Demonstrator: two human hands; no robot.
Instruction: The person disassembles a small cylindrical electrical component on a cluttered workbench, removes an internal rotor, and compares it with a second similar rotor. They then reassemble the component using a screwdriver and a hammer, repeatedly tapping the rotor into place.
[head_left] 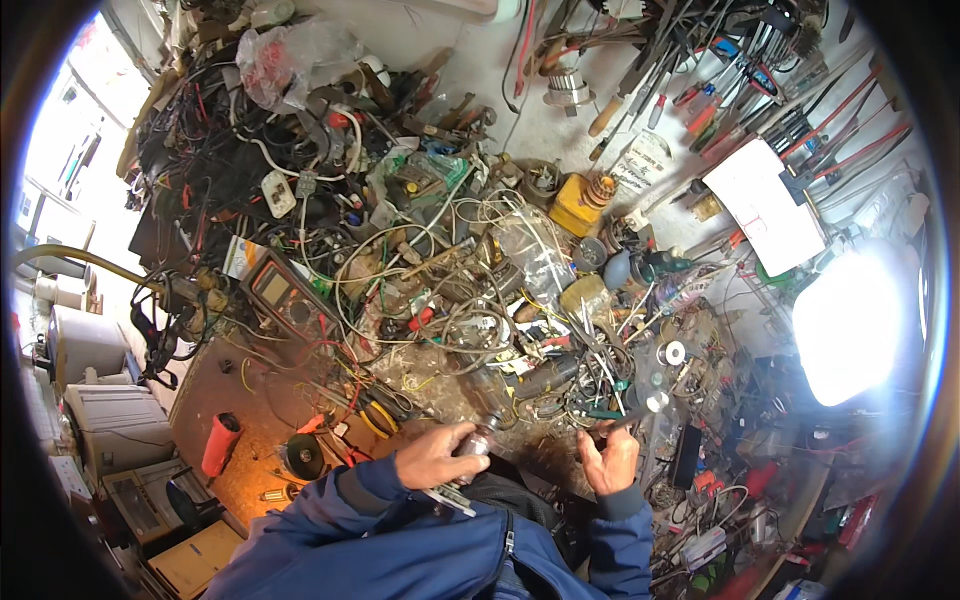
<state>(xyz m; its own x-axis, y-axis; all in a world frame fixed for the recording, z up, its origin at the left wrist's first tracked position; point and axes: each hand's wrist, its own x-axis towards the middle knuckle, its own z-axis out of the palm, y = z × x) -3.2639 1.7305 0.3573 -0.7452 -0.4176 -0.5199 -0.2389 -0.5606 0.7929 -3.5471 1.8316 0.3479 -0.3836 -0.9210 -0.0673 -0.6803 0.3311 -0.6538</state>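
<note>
My left hand is closed around a small metal cylindrical part, with a thin metal strip sticking out beneath the fingers. My right hand is curled shut on a slim dark tool whose tip points up and to the right. Both hands hover close to my chest, over the near edge of a cluttered workbench. Blue jacket sleeves cover both forearms.
Tangled wires, a multimeter, yellow-handled pliers, a red cylinder and a solder reel crowd the bench. Screwdrivers and files lie at the far right beside a white sheet. A bright lamp glares at the right.
</note>
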